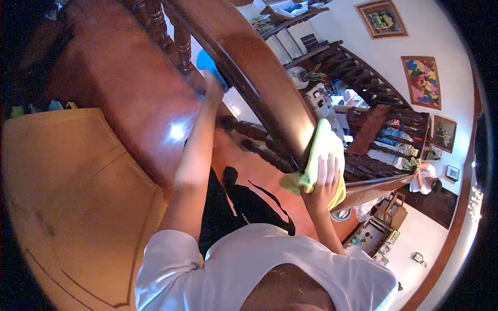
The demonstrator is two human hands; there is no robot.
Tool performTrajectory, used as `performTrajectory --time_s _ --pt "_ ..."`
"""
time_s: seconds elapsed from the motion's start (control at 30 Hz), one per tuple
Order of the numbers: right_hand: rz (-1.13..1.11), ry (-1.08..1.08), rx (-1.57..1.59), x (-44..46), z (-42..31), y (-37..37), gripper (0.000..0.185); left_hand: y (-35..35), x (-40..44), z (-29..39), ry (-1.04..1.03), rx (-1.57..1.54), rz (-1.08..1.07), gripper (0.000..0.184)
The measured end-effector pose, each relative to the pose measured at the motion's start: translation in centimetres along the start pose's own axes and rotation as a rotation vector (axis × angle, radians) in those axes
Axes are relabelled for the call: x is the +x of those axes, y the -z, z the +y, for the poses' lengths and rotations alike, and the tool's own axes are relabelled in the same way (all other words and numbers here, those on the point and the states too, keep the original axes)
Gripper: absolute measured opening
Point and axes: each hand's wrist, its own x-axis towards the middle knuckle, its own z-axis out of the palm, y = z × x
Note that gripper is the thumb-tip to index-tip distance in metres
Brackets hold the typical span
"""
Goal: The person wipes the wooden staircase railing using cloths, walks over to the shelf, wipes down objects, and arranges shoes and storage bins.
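My right hand (322,179) presses a yellow-green cloth (336,153) against the wide dark wooden handrail (254,62), its fingers bent over the fabric. Some of the cloth hangs down past the palm. Farther up and to the left, my left hand (213,87) reaches beside the rail, close to the turned balusters (182,49). It is closed around a blue object (206,61) whose kind I cannot make out; blur and the small size hide the fingers' detail. The polished rail shows a bright reflection just above the cloth.
A brown wooden panel-like surface (78,192) stands at my left. Reddish floor (135,78) lies beyond it. On the far right, another person (426,177) bends at the railing with a cloth. Framed pictures (383,19) hang on the white wall, and a lower level shows through the balusters.
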Motion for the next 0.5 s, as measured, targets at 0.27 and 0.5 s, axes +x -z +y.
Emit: performTrajectory --time_s 0.27,0.5 --pt "0.064 0.016 0.120 -0.3 -0.7 0.4 0.078 1.4 -0.1 -0.5 -0.217 -0.021 -0.081 0.027" --pt "0.334 0.161 -0.024 -4.0 0.4 -0.8 0.057 1.4 1.2 1.1 -0.365 0.094 -0.362 0.038"
